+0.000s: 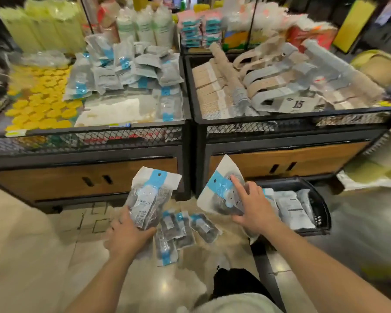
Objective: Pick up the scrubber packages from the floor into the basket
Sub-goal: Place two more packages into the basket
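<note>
Beneath the fingers [236, 184] of my right hand [255, 208] is a scrubber package [215, 186], held clear of the floor [43, 233]. My forefinger stretches up its face and my thumb is hooked at its lower edge. Its long axis tilts up and away to the left, with the blue band running across the upper part. Just to the right of my knuckles sits the basket [324, 208], with several packs [289, 206] lying inside. This hand is the nearer one, and I judge the drop to be a short swing rightward. My left hand [129, 238] clasps a second package [151, 190] by its bottom end, nearly upright and farther from the basket. A few more packages [183, 231] lie flat on the floor, fanned side by side between my two hands.
</note>
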Available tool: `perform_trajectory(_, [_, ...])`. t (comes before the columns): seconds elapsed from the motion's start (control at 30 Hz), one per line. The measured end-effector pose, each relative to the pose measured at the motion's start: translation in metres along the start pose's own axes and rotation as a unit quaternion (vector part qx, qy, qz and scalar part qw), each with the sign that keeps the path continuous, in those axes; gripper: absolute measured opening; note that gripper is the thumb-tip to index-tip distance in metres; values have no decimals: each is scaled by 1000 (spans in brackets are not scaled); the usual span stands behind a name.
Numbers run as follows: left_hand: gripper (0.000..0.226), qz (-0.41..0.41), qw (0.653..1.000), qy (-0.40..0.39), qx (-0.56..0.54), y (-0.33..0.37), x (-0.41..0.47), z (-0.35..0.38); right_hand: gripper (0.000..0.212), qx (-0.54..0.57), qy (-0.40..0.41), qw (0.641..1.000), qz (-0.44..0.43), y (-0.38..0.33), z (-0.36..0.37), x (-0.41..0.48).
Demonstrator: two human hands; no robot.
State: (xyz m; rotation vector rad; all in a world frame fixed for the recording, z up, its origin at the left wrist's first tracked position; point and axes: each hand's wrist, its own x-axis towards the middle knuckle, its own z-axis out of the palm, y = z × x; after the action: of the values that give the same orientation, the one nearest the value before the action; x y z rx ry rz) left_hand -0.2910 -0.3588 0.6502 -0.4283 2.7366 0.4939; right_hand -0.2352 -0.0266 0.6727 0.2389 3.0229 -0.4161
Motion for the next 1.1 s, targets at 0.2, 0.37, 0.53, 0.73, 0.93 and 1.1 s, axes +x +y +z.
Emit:
perform_trajectory(0.2, [116, 104, 993, -51, -21, 93, -34, 31, 114, 20, 33, 992, 117, 93, -13, -70])
perform_trajectory(0.37, [113, 150, 986, -70, -9, 172, -72, 71, 117, 47, 50, 977, 202, 181, -32, -118])
perform_trajectory(0.53, [106, 165, 982, -90, -17, 267, -119, 124, 118, 67, 54, 959, 270, 286, -56, -158])
perform_trajectory(0.73, [102, 153, 979, -133, -36, 342, -168, 191, 113, 76, 21, 949, 304, 387, -79, -189])
perform_trajectory(0.93, [110, 115, 982, -148, -7, 380, -184, 221, 115, 96, -11, 944, 316, 439, -89, -163])
perform_trajectory(1.1, [107, 78, 980, -183, -13, 397, -147, 239, 116, 120, -51, 943, 306, 450, -79, -112])
